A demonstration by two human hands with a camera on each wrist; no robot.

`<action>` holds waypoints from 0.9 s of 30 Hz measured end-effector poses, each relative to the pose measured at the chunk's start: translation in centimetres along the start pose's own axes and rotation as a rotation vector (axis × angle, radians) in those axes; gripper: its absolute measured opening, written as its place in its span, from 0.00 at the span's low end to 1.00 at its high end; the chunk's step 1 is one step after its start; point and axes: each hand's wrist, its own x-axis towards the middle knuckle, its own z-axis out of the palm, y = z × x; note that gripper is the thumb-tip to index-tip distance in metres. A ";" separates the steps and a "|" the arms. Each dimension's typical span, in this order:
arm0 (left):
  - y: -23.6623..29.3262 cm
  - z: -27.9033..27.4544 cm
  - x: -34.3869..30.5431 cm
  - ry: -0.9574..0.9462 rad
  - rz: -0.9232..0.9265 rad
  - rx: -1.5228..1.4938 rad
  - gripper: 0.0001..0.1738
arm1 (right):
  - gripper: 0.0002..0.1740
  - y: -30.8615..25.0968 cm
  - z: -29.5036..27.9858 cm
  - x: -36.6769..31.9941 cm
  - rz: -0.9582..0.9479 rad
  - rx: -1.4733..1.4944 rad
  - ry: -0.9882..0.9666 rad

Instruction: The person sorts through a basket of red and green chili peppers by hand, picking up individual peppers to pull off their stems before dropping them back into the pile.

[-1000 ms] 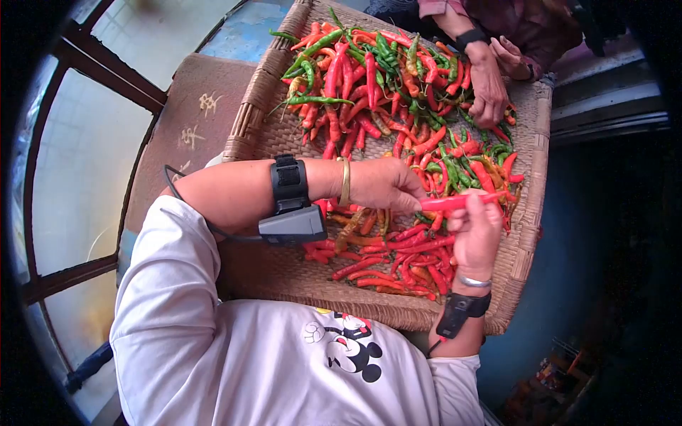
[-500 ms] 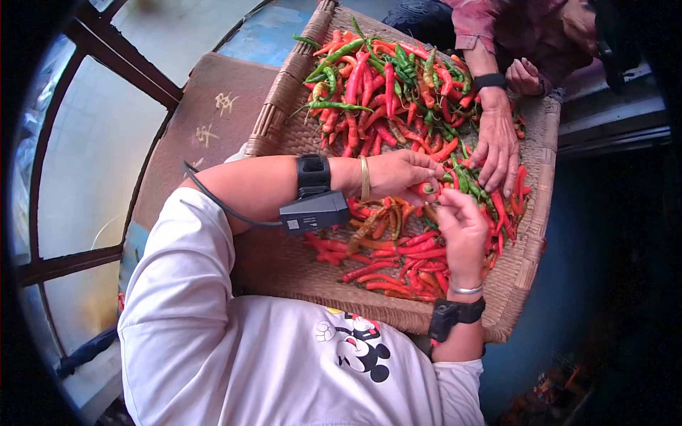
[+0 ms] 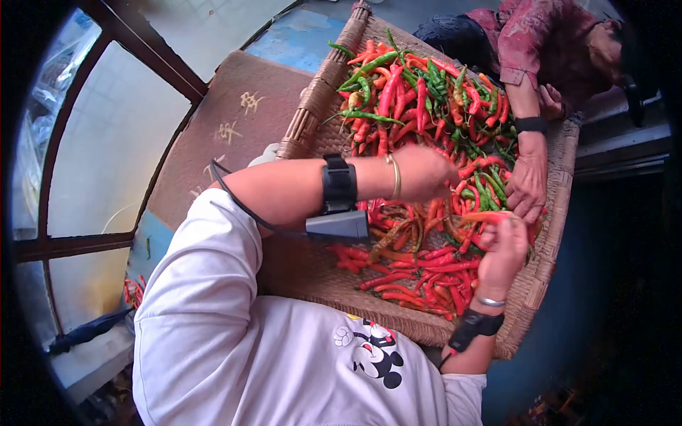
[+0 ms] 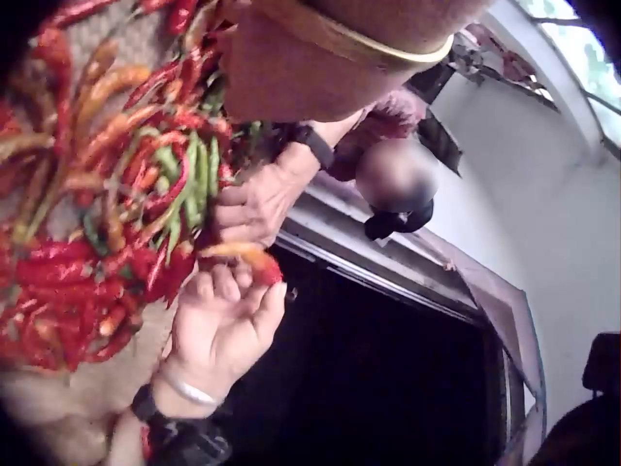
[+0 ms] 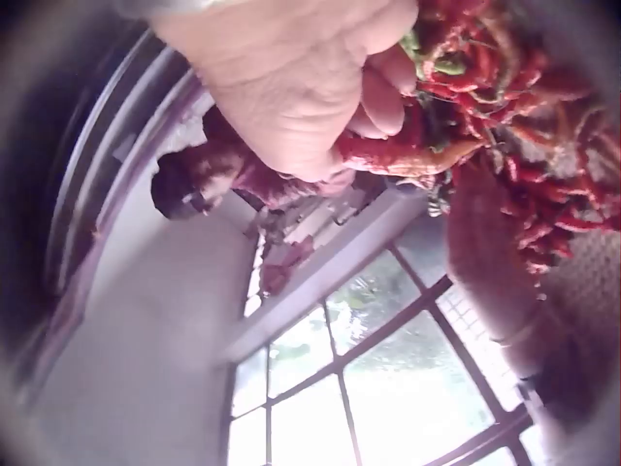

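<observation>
My right hand [image 3: 503, 252] pinches an orange-red chili pepper [image 3: 486, 216] between thumb and fingers, over the right side of a woven tray [image 3: 543, 273]. In the right wrist view, the same chili pepper [image 5: 403, 157] points out from the thumb toward my other hand. My left hand [image 3: 426, 174], blurred, is above the middle of the tray; its fingertips are hidden, and I cannot tell if it holds anything. Under and beyond it lies a mixed heap of red and green chili peppers [image 3: 419, 92]. Mostly red chili peppers [image 3: 426, 280] lie nearer my body.
Across the tray, another person's hand [image 3: 527, 186] reaches down among the peppers close to my right hand. A brown board with pale written marks [image 3: 238, 117] is left of the tray. Dark-framed window panes [image 3: 106, 142] stand farther left.
My hands, earlier close together at a red chili pepper, have parted. The right now holds an orange-red one. The other person's hand has moved nearer me, and the view has shifted.
</observation>
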 end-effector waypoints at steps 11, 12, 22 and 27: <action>-3.8 -5.1 -0.3 -0.029 -0.291 0.710 0.10 | 0.20 0.5 -5.6 2.3 0.086 0.928 0.123; -4.1 -4.8 -0.2 -0.004 -0.272 0.728 0.10 | 0.21 0.4 -6.0 2.2 0.007 0.927 0.075; -1.2 -4.3 -0.1 0.146 0.007 0.379 0.07 | 0.13 0.5 -0.6 -0.2 0.133 0.329 -0.119; -0.5 -2.8 0.1 0.142 -0.010 -0.467 0.09 | 0.14 1.3 2.7 -1.7 0.134 -0.137 -0.241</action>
